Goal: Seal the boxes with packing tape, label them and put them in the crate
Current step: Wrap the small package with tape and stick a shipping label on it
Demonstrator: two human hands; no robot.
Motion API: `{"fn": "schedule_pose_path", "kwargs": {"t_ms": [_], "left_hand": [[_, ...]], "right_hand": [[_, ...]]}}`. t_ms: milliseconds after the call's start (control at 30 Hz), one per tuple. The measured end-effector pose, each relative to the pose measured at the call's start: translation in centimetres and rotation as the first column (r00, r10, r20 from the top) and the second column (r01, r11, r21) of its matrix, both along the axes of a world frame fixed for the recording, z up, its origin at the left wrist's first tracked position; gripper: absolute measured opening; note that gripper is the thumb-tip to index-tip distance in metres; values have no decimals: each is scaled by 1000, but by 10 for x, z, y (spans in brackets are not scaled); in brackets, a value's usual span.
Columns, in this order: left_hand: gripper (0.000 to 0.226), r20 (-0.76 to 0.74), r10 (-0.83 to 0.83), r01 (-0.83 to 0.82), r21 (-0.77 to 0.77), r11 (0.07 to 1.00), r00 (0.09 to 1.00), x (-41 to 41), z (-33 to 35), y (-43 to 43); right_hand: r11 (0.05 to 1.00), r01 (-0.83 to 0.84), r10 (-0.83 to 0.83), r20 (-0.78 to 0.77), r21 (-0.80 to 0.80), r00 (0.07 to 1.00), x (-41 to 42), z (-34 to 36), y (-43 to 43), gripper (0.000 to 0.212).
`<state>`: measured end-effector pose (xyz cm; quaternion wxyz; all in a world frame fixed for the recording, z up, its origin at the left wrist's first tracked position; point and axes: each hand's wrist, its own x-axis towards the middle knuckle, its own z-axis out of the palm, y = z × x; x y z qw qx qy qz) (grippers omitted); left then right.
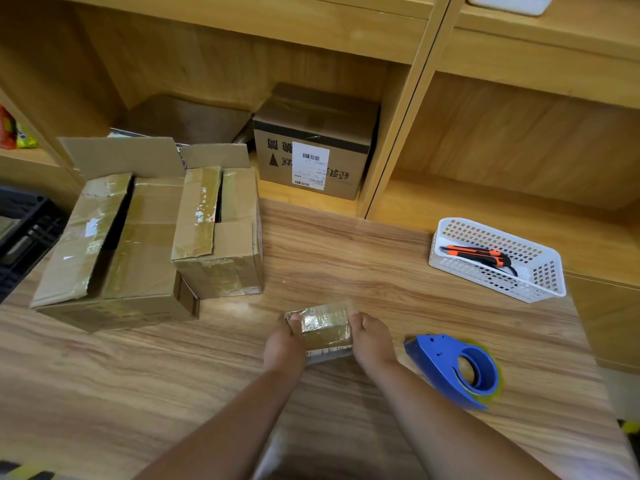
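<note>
The wooden counter [346,258] carries everything and runs under both forearms. Far to the left of the fingers and further from the person sits the large cardboard box [114,251], its top flaps unsealed, with old tape across them and a dark gap between them. Touching its right side stands the medium cardboard box [221,233], also with loose flaps, up and to the left of the fingers. Beyond the fingers, in a shelf bay behind the counter, rests a closed labelled box [313,143] with a white barcode sticker on its front. At the far left edge a black crate [24,230] shows only in part. Well to the right and beyond the fingers lies a white basket [540,285] holding an orange-and-black utility knife [479,256]. Just to the right of the right hand [370,339] lies the blue tape dispenser [457,367] on its side. Between the two hands rests the small taped box [325,327] on the counter; the left hand [284,344] clasps its left end, thumb on top, and the right hand clasps its right end, fingers of both curled closed around it.
</note>
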<state>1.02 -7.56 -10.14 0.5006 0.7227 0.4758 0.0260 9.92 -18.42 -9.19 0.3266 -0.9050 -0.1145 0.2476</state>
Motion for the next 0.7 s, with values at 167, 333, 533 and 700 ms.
{"fn": "schedule_pose_path", "kwargs": {"t_ms": [167,333,533,700], "left_hand": [[40,33,9,-7,-41,999,999,-3,2,0],[41,64,83,-77,-93,993,994,-2,3,0],[47,43,133,-125,-162,979,990,-6,0,0],[41,78,193,-169,-247,954,978,-20,2,6]], "right_hand": [[985,-55,80,152,-161,985,-7,3,0,42],[997,-56,65,-160,57,985,-8,7,-2,42],[971,95,3,-413,218,911,-14,12,-8,49],[939,213,-78,-435,271,897,-23,20,4,30]]}}
